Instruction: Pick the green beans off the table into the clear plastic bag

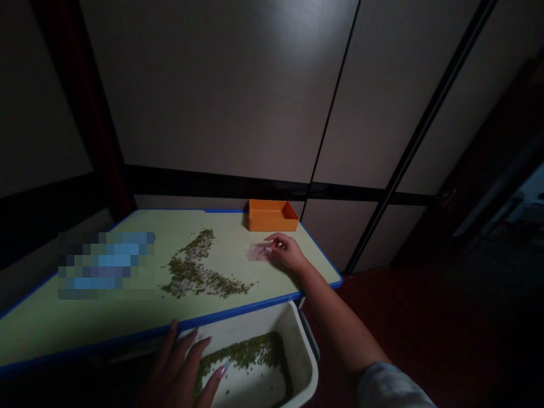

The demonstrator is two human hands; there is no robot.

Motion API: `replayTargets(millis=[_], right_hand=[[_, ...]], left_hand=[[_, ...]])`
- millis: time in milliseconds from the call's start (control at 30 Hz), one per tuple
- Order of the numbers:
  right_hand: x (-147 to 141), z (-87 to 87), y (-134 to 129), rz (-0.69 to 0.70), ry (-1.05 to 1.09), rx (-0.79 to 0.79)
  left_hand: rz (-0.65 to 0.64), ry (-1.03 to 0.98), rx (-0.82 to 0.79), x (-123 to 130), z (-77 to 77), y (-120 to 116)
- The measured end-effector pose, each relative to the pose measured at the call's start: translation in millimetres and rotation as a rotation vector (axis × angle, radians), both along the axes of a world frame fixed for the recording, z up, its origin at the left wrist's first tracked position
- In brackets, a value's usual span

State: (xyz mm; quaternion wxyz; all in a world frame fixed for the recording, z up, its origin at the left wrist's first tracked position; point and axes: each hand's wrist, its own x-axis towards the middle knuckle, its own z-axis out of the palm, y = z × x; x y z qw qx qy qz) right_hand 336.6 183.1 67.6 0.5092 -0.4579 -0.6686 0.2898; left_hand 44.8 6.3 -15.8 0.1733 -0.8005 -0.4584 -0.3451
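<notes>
My right hand [285, 250] is over the right part of the table, its fingers pinched on a clear, pinkish piece of thin plastic [257, 252]; its exact kind does not show. To the left, small green bean-like grains [187, 269] lie scattered in a bent patch on the tabletop. My left hand [182, 365] is low at the table's front edge, fingers spread, above the left side of a white plastic bin [306, 362]. More green grains [255, 351] lie along the inside of that bin, with part of its white bottom showing.
An orange open box [272, 220] stands at the table's back right corner. The pale green table [140, 317] has a blue edge. A blurred-out bluish patch [114, 263] covers something on the left. Behind rise large cabinet panels [238, 102]; dark reddish floor [374, 306] shows at right.
</notes>
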Motion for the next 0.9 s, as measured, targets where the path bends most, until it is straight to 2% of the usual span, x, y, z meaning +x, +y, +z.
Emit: replayTargets(millis=[233,367,600,900], right_hand=[[1.2,-4.7,2.8,0.024,0.043,-0.075],[1.6,-5.5,2.6,0.101,-0.023,-0.093],[1.9,-0.5,-3.1,0.01,-0.235,0.003],[3.7,1.7,-4.6,0.011,-0.357,0.1]], left_hand=[[0.01,-0.027,-0.029,3.7,2.3,-1.8],[0.012,-0.028,-0.061,2.7,4.3,-4.6],[0.016,-0.031,-0.053,4.7,4.6,-4.2],[0.019,-0.051,-0.085,2.6,-0.2,-2.1]])
